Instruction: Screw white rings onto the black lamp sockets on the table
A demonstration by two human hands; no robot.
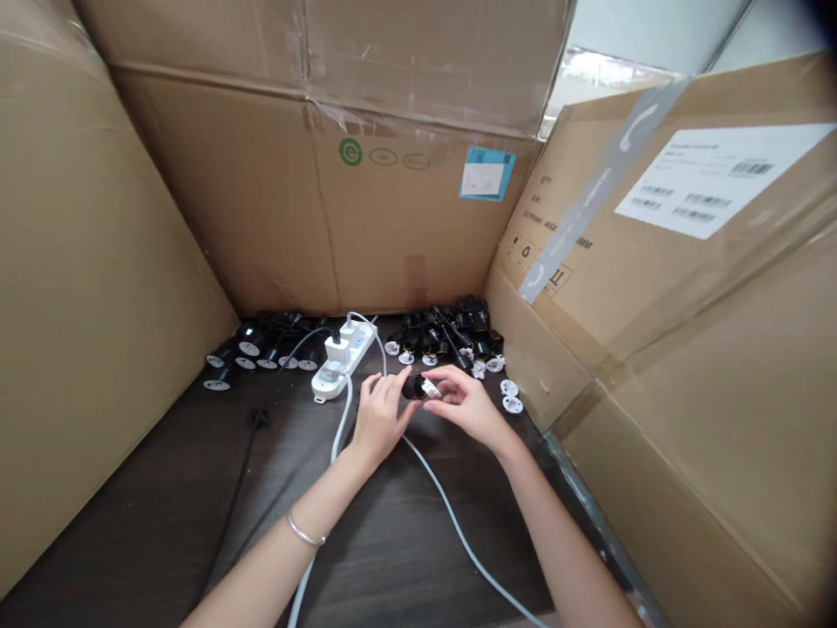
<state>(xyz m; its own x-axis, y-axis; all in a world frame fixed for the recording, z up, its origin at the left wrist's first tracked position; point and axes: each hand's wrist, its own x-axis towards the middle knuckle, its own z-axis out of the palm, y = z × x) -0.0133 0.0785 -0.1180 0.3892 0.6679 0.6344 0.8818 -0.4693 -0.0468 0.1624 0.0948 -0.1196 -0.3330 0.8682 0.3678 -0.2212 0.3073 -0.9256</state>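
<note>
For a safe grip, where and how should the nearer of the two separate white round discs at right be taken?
Probably pinch the white round disc by its rim, from above-left; it lies flat, the brown cardboard box close at right.

Cardboard boxes (405, 227), white power strip (354, 356), dark tabletop (294, 453), bright patch (592, 77), perhaps a window

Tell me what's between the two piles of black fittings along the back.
Between the left pile and right pile lies a white power strip holding white adapters, with cables at either side, in the head view.
</note>
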